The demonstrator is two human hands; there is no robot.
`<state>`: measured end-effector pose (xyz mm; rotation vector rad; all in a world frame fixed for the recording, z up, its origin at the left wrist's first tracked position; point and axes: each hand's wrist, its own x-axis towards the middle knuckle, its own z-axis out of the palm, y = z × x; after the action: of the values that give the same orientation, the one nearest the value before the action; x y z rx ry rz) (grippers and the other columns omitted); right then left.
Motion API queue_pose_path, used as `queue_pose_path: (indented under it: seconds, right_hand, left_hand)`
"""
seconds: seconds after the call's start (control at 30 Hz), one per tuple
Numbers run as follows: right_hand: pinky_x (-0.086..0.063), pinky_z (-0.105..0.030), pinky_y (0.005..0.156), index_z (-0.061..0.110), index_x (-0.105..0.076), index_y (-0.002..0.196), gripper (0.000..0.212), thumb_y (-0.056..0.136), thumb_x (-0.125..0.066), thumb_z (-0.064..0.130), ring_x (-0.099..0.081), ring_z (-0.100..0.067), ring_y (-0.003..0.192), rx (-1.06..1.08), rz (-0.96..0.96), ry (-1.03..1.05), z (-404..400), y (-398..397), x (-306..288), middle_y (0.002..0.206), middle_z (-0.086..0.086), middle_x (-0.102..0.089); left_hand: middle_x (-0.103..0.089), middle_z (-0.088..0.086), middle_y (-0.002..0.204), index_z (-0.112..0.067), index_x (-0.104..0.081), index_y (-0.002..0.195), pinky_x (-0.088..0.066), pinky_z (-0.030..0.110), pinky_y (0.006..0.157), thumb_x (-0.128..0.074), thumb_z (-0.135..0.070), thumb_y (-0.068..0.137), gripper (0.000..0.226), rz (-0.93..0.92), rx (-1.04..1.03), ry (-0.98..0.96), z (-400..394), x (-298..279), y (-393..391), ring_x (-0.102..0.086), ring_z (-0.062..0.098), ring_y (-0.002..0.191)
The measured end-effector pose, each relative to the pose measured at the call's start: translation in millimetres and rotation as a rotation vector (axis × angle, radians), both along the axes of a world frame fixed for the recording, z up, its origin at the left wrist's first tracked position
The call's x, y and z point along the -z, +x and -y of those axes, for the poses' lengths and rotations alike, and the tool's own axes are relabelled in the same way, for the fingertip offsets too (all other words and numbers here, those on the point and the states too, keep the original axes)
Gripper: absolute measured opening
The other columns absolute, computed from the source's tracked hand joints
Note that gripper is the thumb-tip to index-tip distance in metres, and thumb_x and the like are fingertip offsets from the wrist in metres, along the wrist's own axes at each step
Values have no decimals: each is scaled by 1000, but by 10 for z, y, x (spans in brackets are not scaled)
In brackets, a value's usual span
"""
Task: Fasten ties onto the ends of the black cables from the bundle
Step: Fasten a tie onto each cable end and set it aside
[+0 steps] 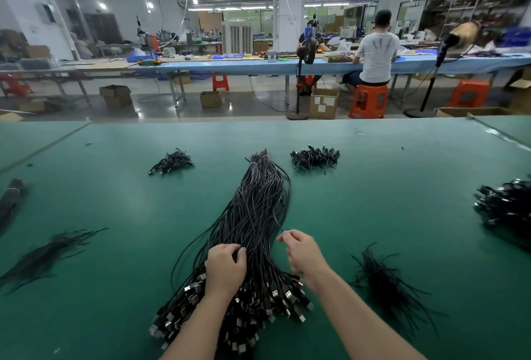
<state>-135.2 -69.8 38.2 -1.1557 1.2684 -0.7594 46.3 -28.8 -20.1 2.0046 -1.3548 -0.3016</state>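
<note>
one big bundle (253, 216) is lying on the green table (402, 187); left hand (225, 269) is gripping its cables, right hand (303, 253) is pinching one thin tie (277, 220).

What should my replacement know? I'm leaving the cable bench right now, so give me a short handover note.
Left hand: fingers curled into the big cable bundle, near its connector end.
Right hand: pinching a thin strand beside the bundle; cannot tell if it is a tie or a cable.
Bundle lies mid-table on the green mat, banded at the far end, connectors fanned toward you.
Loose black strands lie to the right, more to the left.
Small black piles at the back.
Left: nearly the whole bundle appears untied.
</note>
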Motion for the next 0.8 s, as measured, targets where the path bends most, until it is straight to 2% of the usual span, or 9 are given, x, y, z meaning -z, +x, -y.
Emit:
queue_pose_path:
  seconds: [0.1, 0.17, 0.23, 0.3, 0.4, 0.5, 0.57, 0.7, 0.8]
  right_hand:
    - [-22, -22, 42, 16, -70, 94, 28, 106, -46, 24, -25, -8, 42, -55, -129, -97, -77, -94, -73, 52, 7, -35]
    - [-24, -20, 42, 20, -72, 91, 28, 105, -48, 24, -28, -5, 40, -89, -230, -203, -107, -132, -107, 47, 12, -39]
    - [-25, -18, 41, 20, -72, 90, 27, 104, -49, 24, -31, -3, 38, -143, -297, -295, -126, -165, -158, 41, 13, -44]
    - [-28, -15, 44, 21, -69, 87, 28, 105, -48, 25, -39, 0, 40, -228, -362, -370, -155, -187, -228, 44, 21, -50]
    - [-27, -23, 48, 18, -64, 79, 30, 104, -49, 24, -35, -3, 42, -303, -380, -418, -157, -246, -352, 44, 15, -44]
    - [-23, -24, 45, 18, -60, 76, 32, 105, -49, 23, -27, -8, 43, -289, -153, -275, -110, -387, -493, 47, 13, -35]
    - [-20, -22, 45, 14, -60, 80, 31, 107, -47, 23, -24, -9, 43, -301, -54, -186, -90, -512, -599, 50, 10, -32]
    - [-19, -23, 46, 13, -63, 84, 31, 107, -47, 25, -21, -12, 47, -487, -99, -154, -149, -745, -755, 53, 8, -32]
    - [-20, -20, 45, 14, -67, 85, 30, 106, -50, 26, -20, -12, 48, -599, -31, -143, -174, -930, -907, 56, 7, -29]
  left_hand:
    - [-59, 10, 138, -9, -60, 137, -31, 40, 120, -59, -16, 98, 39, 271, 86, -149, -16, -61, -167, -43, 27, 139]
    - [-39, 10, 156, -16, -42, 152, -27, 38, 120, -58, -12, 98, 57, 312, 206, -205, 50, -159, -293, -33, 26, 145]
    - [-16, 3, 166, -28, -27, 158, -26, 37, 121, -54, -16, 101, 65, 296, 321, -150, 169, -269, -387, -18, 21, 151]
    - [-9, -1, 167, -31, -37, 153, -33, 39, 118, -55, -16, 100, 58, 316, 408, -79, 281, -355, -445, -13, 19, 151]
    - [-33, 3, 161, -19, -61, 128, -32, 35, 115, -53, -16, 101, 28, 287, 443, -85, 389, -434, -486, -22, 18, 150]
    - [-52, 1, 148, -15, -66, 115, -36, 34, 113, -45, -22, 107, 23, 223, 422, -118, 385, -430, -459, -33, 16, 146]
    - [-54, -2, 147, -17, -66, 117, -40, 36, 111, -43, -26, 108, 26, 240, 409, -110, 358, -410, -395, -37, 15, 145]
    - [-52, 1, 146, -18, -64, 113, -42, 42, 108, -44, -28, 107, 23, 299, 402, -101, 321, -366, -236, -39, 20, 143]
    - [-54, 3, 143, -17, -65, 107, -47, 44, 104, -46, -25, 106, 20, 285, 338, -88, 265, -282, -59, -44, 22, 138]
